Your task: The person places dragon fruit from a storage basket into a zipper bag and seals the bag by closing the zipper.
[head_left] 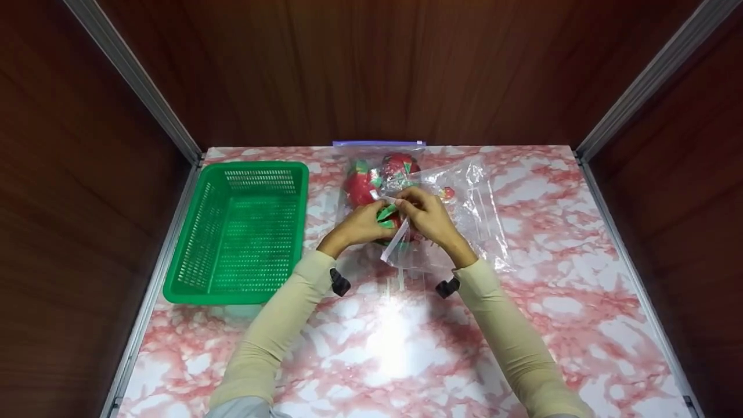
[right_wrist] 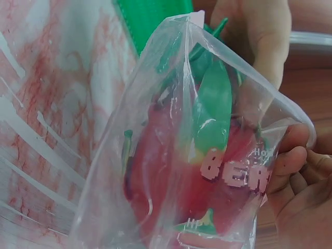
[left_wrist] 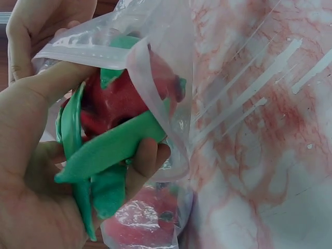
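Observation:
My left hand (head_left: 364,224) cradles a red dragon fruit (left_wrist: 114,104) with long green scales, its fingers curled round it. In the left wrist view the fruit sits partly inside the mouth of a clear zip bag (left_wrist: 165,46), with some scales sticking out over the palm. My right hand (head_left: 429,217) pinches the rim of that bag between thumb and fingers. The bag's body (head_left: 476,226) spreads to the right in the head view. Through its plastic the right wrist view shows the red fruit and white lettering (right_wrist: 236,174).
Behind my hands lies another clear bag with a purple slider strip (head_left: 377,143), holding red-and-green fruits (head_left: 363,188). A green plastic basket (head_left: 299,232) stands to the left. Brown wooden panels (head_left: 371,69) enclose the pink-and-white marbled table (head_left: 557,325) at back and sides.

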`<state>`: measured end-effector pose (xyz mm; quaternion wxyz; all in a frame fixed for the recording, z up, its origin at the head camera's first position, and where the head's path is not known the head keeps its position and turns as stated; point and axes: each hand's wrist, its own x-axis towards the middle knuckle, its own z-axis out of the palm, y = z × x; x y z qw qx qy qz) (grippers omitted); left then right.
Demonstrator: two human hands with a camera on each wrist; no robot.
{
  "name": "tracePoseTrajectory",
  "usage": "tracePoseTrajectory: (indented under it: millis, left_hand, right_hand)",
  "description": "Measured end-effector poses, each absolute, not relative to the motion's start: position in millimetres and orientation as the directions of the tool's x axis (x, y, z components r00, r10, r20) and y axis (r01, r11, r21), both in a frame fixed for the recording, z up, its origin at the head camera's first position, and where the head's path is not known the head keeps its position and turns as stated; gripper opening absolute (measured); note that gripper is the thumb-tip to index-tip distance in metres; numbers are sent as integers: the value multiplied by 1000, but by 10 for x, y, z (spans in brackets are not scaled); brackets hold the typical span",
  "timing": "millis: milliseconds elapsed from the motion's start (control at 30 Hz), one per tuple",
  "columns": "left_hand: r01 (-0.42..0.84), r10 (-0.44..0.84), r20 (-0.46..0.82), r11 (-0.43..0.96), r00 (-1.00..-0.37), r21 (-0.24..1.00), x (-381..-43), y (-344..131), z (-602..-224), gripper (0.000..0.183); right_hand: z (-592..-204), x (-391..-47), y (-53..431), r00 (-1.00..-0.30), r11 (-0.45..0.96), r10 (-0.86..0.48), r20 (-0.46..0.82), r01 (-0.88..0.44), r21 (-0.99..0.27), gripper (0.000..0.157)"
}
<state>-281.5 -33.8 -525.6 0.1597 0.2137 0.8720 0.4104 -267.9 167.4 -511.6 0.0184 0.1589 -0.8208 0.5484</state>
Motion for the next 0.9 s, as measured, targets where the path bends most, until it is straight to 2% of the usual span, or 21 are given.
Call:
tracePoseTrajectory:
  millis: [200,600,900]
  left_hand:
    - [241,491,-107,594,-865,768,-2819,-317,-5279,68]
    - [244,510,-111,577,-853,780,-2812,-292,-5331,61]
    - [243,533,-100,535,-840,809,-2817,-309,-5335,45]
  right_hand:
    - [-5117,-2678,1660,-948,327,-270,171,-257,-909,23]
    - [-5119,-2649,1668,-935,314,-293,198,-290,-904,15]
    - [-5135,-2649,1651,-931,322,-308,196,-296,-899,14]
